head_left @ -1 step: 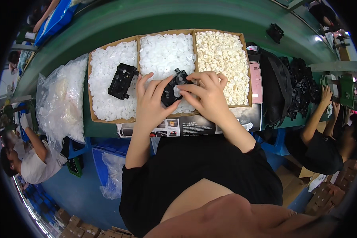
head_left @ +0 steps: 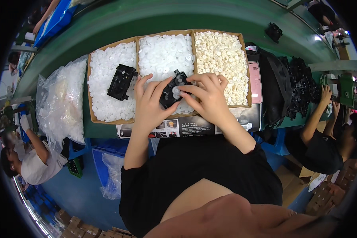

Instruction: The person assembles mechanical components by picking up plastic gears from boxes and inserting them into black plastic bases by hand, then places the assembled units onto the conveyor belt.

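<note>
My left hand [head_left: 150, 99] is closed round a black plastic housing [head_left: 167, 97], holding it tilted over the front of the middle compartment. Small round translucent white gears sit on the housing's face. At one white gear [head_left: 176, 91], the thumb and forefinger of my right hand [head_left: 210, 93] pinch its right edge against the housing. Other fingers of that hand rest by the housing's upper end. To the left of my left hand, a second black housing [head_left: 122, 82] lies on the white gears in the left compartment.
A cardboard box [head_left: 92, 91] has three compartments, two of white gears and one of cream gears [head_left: 220, 59]. Left stands a clear bag of white parts [head_left: 63, 99]; right lie a pink box [head_left: 255, 81], a black bag [head_left: 271, 87] and piled black housings [head_left: 301, 87]. Co-workers sit at both sides.
My right thumb and forefinger have shifted slightly at the white gear, which now looks flatter against the housing. My left hand keeps its hold.
</note>
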